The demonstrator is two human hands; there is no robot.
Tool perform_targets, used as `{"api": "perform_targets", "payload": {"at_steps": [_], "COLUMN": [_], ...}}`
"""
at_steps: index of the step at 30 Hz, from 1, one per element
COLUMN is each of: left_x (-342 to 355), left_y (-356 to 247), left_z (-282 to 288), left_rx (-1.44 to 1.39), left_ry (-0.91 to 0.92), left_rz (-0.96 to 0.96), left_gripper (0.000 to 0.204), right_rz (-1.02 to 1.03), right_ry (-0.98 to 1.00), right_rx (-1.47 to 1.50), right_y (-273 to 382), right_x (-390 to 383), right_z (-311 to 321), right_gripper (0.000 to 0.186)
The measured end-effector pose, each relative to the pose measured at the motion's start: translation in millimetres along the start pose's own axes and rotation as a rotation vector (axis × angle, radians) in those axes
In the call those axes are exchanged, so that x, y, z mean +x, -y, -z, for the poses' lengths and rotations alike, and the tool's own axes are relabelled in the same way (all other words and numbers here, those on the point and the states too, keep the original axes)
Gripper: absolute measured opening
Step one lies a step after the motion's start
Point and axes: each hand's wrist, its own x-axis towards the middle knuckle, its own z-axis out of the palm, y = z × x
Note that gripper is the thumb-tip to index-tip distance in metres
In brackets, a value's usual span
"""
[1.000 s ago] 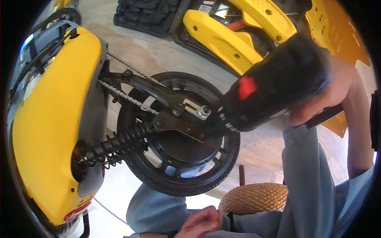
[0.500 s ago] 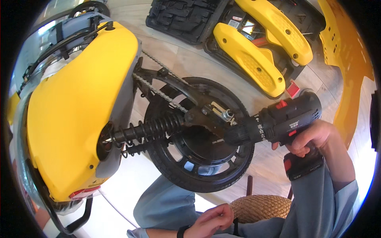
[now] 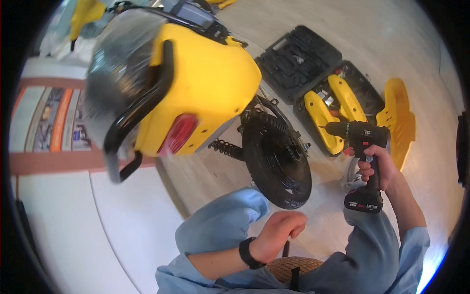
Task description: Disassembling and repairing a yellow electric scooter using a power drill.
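Observation:
My right hand is wrapped round the grip of a black cordless drill, its bit pointing left, clear of the wheel. My left hand is curled closed over my lap, a black band at its wrist; whatever it holds, if anything, is hidden. In front of it stands a small black wheel with tyre. A coil-spring shock absorber sits beside the wheel, below the yellow rear body of a two-wheeler. That body carries a red tail light and a black grab bar.
Beyond the wheel lies an open black tool case. Two yellow moulded covers rest on its right half. A larger yellow panel lies to their right on the floor. Woven seat under me; white panels at left.
The view has swung left and back. My right hand has taken the drill away from the wheel hub, and its bit now shows. My left hand stays curled over my lap.

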Motion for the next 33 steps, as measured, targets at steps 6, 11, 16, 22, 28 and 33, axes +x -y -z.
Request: {"api": "perform_targets", "payload": {"at_steps": [6,11,16,22,28,33], "left_x": [28.0,64.8,140.0,132.9,65.1,39.2], "left_y": [-4.8,11.3,35.4,8.6,-54.3,-73.3], "left_z": [3.1,-18.2,-19.1,-23.7,14.6,44.3], "left_rx": [0.032,-0.097,-0.123,-0.096,0.038,0.032], "left_ry": [-0.004,0.028,0.008,0.226,0.242,0.133], "left_rz": [-0.262,-0.148,-0.210,-0.078,-0.095,-0.140], "left_gripper": [0.034,0.029,0.050,0.035,0.036,0.032], "right_rz": [0.076,0.305,0.307,0.126,0.084,0.189], "right_ry": [-0.317,-0.344,-0.275,-0.143,-0.236,-0.183], "right_rx": [0.096,0.216,0.370,0.493,0.293,0.012], "right_y": [15.5,-16.6,-41.3,-49.0,-38.6,-33.4], "right_x": [-67.7,-95.6,-88.1,-35.0,-31.9,-35.2], "right_z": [-80.3,-114.1,-132.5,-87.5,-148.6,-189.0], "right_gripper": [0.036,0.032,0.032,0.021,0.023,0.032]}}
